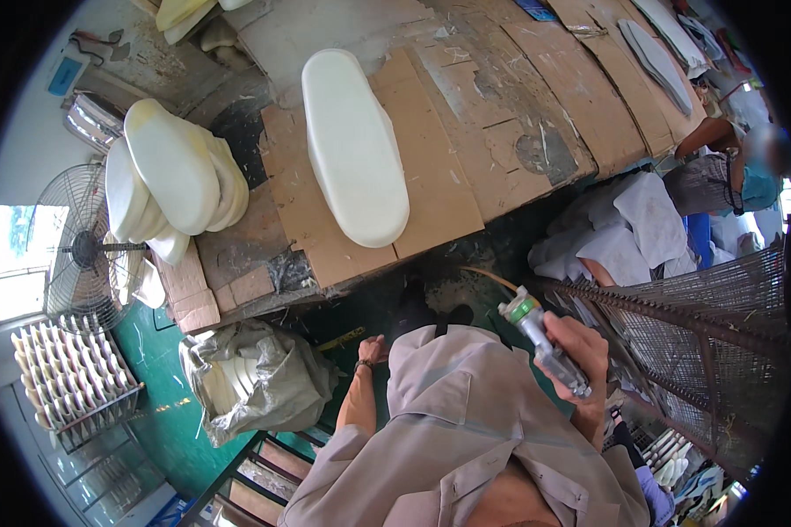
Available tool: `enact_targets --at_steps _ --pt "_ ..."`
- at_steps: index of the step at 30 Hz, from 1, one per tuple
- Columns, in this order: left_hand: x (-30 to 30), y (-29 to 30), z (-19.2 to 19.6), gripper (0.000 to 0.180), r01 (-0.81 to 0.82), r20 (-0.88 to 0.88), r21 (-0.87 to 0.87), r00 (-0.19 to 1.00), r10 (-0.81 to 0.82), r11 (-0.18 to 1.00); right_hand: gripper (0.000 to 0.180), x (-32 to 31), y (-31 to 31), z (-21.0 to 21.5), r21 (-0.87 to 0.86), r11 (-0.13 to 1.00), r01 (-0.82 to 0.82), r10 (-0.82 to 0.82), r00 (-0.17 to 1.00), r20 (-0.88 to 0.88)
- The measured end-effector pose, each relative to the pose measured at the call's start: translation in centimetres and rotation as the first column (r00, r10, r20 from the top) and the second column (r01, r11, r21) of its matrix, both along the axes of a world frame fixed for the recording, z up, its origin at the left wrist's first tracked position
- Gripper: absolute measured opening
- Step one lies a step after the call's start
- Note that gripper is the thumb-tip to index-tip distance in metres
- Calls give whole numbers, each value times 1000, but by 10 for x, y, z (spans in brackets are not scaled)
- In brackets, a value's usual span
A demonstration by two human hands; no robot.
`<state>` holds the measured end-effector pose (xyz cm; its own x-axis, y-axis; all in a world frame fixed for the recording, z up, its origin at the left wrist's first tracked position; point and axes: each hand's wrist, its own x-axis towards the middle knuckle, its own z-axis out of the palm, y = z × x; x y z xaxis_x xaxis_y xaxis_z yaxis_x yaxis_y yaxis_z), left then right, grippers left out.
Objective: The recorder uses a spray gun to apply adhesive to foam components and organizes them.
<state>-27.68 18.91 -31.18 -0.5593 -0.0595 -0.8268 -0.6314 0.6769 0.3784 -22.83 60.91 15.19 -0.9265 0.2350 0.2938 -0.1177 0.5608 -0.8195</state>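
Note:
My right hand (580,351) is closed around a grey metal hand tool (540,338) with a green band and a yellowish hose at its far end. It is held at the right of my body, below the table edge. My left hand (372,350) hangs beside my left thigh, a dark band on its wrist; it is small here and its fingers are partly hidden. Ahead of me a long white foam-like pad (356,149) with rounded ends lies on a cardboard sheet (439,167) near the table's front edge. Neither hand touches the pad.
Similar pads (171,167) are piled at the table's left, near a standing fan (83,246). Below are an open sack (281,378) and a rack of curved pieces (75,373). A mesh rack (694,325) stands right. Another person (721,167) works beyond white cloths (633,220).

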Motion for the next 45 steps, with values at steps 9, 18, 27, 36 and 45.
enact_targets --at_steps 9,18,27,36,45 --pt "-27 51 25 36 -232 109 281 972 209 931 52 32 6 -15 1 1000 -30 30 999 33" --pt "14 37 17 32 -171 85 162 984 159 972 54 61 22 -26 -41 997 -61 65 994 92" --pt "13 64 41 33 -383 62 346 920 387 856 53 81 28 -29 -101 987 -126 136 986 101" --pt "-89 130 103 43 -501 63 790 638 767 352 60 100 34 -27 -46 995 -85 92 983 160" --pt "-180 160 113 50 -485 224 867 588 777 117 53 102 46 -15 -80 992 -95 114 952 286"
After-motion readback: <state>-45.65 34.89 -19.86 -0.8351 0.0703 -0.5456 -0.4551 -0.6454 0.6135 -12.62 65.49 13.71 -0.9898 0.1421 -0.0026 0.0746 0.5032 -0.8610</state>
